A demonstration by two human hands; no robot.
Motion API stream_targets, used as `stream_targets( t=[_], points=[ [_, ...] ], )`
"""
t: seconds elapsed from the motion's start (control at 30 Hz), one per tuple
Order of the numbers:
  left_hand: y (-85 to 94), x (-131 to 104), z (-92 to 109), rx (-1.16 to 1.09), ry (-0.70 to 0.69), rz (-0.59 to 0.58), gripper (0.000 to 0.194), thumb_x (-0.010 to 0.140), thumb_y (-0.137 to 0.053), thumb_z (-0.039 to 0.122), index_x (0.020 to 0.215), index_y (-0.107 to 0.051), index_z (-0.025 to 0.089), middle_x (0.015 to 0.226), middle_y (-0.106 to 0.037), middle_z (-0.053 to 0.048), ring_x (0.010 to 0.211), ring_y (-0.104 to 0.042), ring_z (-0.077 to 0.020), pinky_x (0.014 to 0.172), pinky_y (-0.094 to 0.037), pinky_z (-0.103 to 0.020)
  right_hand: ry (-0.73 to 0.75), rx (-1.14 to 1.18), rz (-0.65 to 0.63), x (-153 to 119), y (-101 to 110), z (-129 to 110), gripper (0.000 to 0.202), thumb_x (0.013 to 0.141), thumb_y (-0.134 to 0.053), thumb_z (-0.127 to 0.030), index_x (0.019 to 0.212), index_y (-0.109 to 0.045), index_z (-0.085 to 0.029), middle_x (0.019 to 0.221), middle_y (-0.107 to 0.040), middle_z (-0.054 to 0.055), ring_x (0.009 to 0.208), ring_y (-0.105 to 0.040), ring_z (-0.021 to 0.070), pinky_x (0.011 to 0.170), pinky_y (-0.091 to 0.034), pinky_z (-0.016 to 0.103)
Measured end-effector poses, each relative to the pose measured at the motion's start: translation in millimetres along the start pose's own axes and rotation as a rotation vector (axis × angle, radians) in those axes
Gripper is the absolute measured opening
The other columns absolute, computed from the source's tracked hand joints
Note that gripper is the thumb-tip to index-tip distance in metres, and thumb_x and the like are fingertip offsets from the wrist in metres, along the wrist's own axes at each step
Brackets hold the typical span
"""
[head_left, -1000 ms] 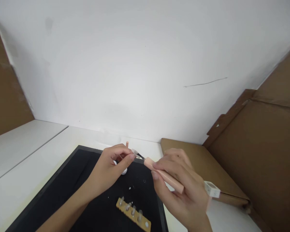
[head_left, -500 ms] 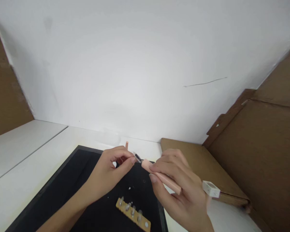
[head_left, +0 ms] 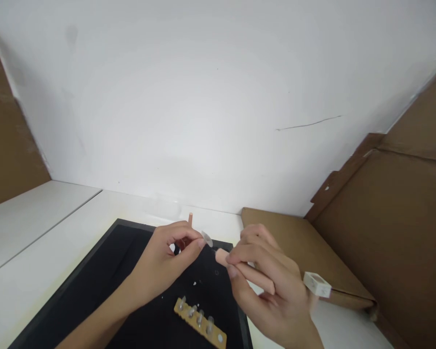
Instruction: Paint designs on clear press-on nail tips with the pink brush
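Note:
My left hand (head_left: pixel 170 252) pinches a small translucent oval piece (head_left: pixel 207 239) between thumb and forefinger, over the black mat. In my right hand (head_left: pixel 269 276) is a pink pen-like tool (head_left: pixel 252 275), its thin dark tip directed at the oval piece, close to its lower edge. Whether the tip touches it I cannot tell. Below the hands, a yellow strip (head_left: pixel 199 323) lies on the mat, with several clear pointed pieces standing on it and a white dot at one end. Behind my left hand a thin pink rod (head_left: pixel 191 219) sticks up; its lower part is hidden.
The black mat (head_left: pixel 131 252) with a raised rim covers the middle of the white table (head_left: pixel 76 208), with a few white specks on it. Cardboard (head_left: pixel 276 225) lies at the right beside a tall brown panel (head_left: pixel 403 208). A small white block (head_left: pixel 317 284) is next to my right hand.
The pink tool has drawn slightly back to the right and down, so its dark tip no longer covers the oval piece. My left hand has barely moved.

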State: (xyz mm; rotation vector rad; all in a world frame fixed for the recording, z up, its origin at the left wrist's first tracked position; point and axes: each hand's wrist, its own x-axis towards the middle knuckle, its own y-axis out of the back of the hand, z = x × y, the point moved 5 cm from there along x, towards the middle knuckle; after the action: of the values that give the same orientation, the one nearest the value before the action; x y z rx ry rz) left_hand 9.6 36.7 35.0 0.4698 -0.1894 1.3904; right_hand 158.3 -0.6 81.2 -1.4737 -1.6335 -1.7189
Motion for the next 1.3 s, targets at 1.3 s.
stream_targets(
  t=[1.3],
  points=[
    [0.4, -1.1, 3.8, 0.003, -0.014, -0.006, 0.019, 0.083, -0.056, 0.020, 0.067, -0.066, 0.017, 0.062, -0.058, 0.001, 0.056, -0.047, -0.0110, 0.056, -0.038, -0.023, 0.015, 0.098, 0.064, -1.0, 4.9, -0.7, 0.022, 0.075, -0.049, 0.001, 0.083, -0.053, -0.020, 0.062, -0.047, -0.003, 0.057, -0.043, 0.0130, 0.057, -0.035, 0.032]
  ],
)
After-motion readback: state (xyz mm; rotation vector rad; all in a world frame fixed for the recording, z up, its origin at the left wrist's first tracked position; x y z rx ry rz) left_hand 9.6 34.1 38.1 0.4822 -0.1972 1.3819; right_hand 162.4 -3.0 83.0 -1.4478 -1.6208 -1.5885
